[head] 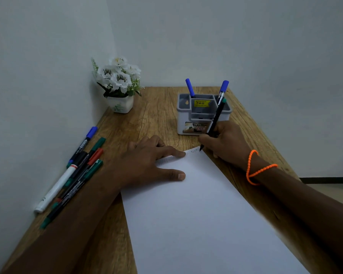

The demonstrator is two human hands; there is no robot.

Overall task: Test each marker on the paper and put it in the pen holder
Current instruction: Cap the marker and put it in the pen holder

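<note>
The paper (196, 204) is plain white; the counter (156, 107) is brown wood grain. The pen holder (188, 117) is grey and white with a yellow sticker (202, 103). An orange bracelet (254, 169) circles one wrist.

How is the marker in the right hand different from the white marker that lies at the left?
The held marker has a black body; the white marker has a white one. The held marker stands steeply, tip on the paper, gripped by the right hand; the white marker lies flat on the table, untouched. Both are slim.
</note>
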